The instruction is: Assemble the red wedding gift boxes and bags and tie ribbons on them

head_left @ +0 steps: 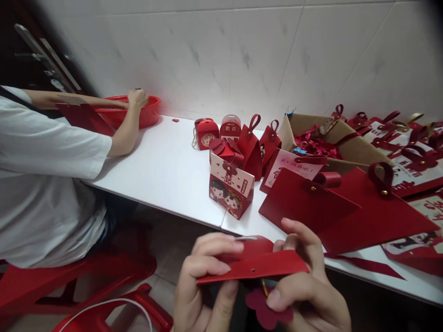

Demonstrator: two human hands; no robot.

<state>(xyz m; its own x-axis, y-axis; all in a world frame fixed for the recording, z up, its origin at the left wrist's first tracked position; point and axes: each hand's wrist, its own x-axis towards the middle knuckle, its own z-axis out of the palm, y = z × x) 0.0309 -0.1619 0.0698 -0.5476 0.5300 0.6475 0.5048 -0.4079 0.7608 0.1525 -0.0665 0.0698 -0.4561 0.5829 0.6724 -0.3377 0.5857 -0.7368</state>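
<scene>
Close to me, in front of the table's edge, my left hand (207,272) pinches the left end of a folded red paper gift box (258,266) between fingers and thumb. A small hole shows near the middle of the box's edge. My right hand (309,276) is closed around the right side, its thumb pressed on a dark red flower-shaped tag (266,306) below the box. A thin gold fastener stands up between the tag and the box. Just beyond my hands stands a finished gift box (231,186) printed with two cartoon figures.
Several small red boxes (251,147) stand behind it. A cardboard carton (311,120) holding red ribbon is right of them, with flat red bags (311,198) in front. At left, a person in a white shirt (51,175) reaches into a red basket (150,113). Red stools (138,309) are below.
</scene>
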